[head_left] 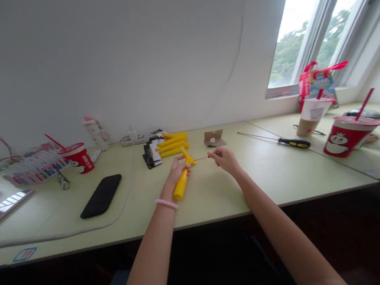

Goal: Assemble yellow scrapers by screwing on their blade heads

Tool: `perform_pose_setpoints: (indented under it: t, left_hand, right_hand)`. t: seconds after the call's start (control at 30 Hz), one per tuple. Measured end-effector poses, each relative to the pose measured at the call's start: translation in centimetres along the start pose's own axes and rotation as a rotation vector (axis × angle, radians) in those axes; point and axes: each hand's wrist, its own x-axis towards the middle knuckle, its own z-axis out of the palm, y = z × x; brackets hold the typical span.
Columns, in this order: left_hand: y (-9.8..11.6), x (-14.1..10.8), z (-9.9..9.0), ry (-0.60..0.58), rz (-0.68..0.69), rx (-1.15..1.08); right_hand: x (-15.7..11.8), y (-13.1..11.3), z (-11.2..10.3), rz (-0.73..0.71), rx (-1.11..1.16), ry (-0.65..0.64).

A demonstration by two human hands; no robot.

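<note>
My left hand (178, 169) grips a yellow plastic handle (181, 183), which tilts across the desk with its forked upper end beyond my fingers. My right hand (224, 160) pinches a thin metal wire (201, 158) that runs left towards the top of the handle. Beyond my hands lie several similar yellow handles (173, 144) in a loose stack, next to a fanned pile of black and white cards (151, 153). A pale green desk (215, 194) lies beneath everything.
A black phone (101, 196) lies left of my hands. A screwdriver (292, 140) and a cardboard piece (215, 138) lie to the right. Red cups (349, 138) (80, 159), a marker rack (36, 170), a power strip (134, 140) and a white cable also occupy the desk.
</note>
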Motion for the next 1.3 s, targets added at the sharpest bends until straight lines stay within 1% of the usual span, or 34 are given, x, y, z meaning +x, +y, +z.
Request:
perform_pose_setpoints:
  t: [0.07, 0.1, 0.17, 0.23, 0.33, 0.4, 0.47, 0.53, 0.57, 0.6, 0.63, 0.67, 0.7, 0.8, 0.87, 0.93, 1.03, 1.1, 1.17, 1.23, 1.3]
  left_hand:
    - [0.1, 0.1, 0.0, 0.032, 0.024, -0.023]
    - [0.2, 0.2, 0.0, 0.076, 0.053, -0.053]
    - [0.4, 0.5, -0.2, 0.214, 0.143, -0.153]
    - [0.6, 0.6, -0.5, 0.357, 0.237, -0.268]
    - [0.7, 0.6, -1.1, 0.507, 0.328, -0.377]
    - [0.6, 0.5, -1.3, 0.579, 0.352, -0.413]
    - [0.6, 0.4, -1.4, 0.625, 0.354, -0.439]
    - [0.7, 0.4, -1.5, 0.635, 0.348, -0.46]
    - [0.7, 0.4, -1.5, 0.63, 0.346, -0.473]
    - [0.8, 0.3, -1.5, 0.623, 0.347, -0.487]
    - [0.9, 0.3, -1.4, 0.615, 0.348, -0.5]
    - [1.0, 0.3, -1.4, 0.608, 0.348, -0.509]
    - [1.0, 0.2, -1.4, 0.601, 0.347, -0.513]
    - [1.1, 0.1, -1.4, 0.573, 0.333, -0.497]
    - [1.2, -0.1, -1.3, 0.548, 0.331, -0.496]
    - [1.2, -0.1, -1.3, 0.521, 0.334, -0.516]
    - [1.3, -0.2, -1.3, 0.464, 0.315, -0.551]
    - [1.4, -0.2, -1.3, 0.381, 0.257, -0.603]
    - [1.4, -0.2, -1.2, 0.252, 0.148, -0.69]
    - [1.3, -0.1, -1.2, 0.112, 0.015, -0.769]
    - [1.1, -0.1, -0.9, -0.002, -0.094, -0.791]
  right_hand:
    - [0.1, 0.2, 0.1, -0.007, -0.016, 0.022]
    - [0.2, 0.4, 0.2, -0.009, -0.028, 0.048]
    - [0.3, 0.9, 0.3, 0.002, -0.078, 0.113]
    - [0.3, 1.5, 0.4, 0.037, -0.194, 0.132]
    - [-0.2, 1.9, 0.9, 0.111, -0.459, 0.041]
    - [-0.5, 1.6, 1.6, 0.12, -0.627, -0.033]
    - [-0.6, 0.7, 2.6, 0.077, -0.762, -0.07]
    - [-0.5, -0.5, 4.1, -0.006, -0.833, -0.066]
    - [-0.4, -1.2, 4.9, -0.082, -0.837, -0.074]
    - [-0.2, -1.8, 5.9, -0.17, -0.817, -0.11]
    - [0.0, -2.5, 6.9, -0.247, -0.778, -0.178]
    - [0.2, -3.2, 7.9, -0.273, -0.733, -0.237]
    - [0.3, -3.7, 8.9, -0.27, -0.69, -0.267]
    - [0.8, -5.0, 11.5, -0.232, -0.608, -0.252]
    - [1.2, -5.3, 12.6, -0.201, -0.588, -0.241]
    - [1.5, -5.3, 13.2, -0.17, -0.584, -0.238]
    - [1.9, -4.9, 13.2, -0.14, -0.587, -0.242]
    - [2.1, -4.3, 12.6, -0.134, -0.58, -0.241]
    - [2.2, -3.4, 11.4, -0.131, -0.565, -0.228]
    - [2.4, -2.3, 9.8, -0.106, -0.525, -0.197]
    - [2.7, -1.1, 7.8, -0.012, -0.345, -0.073]
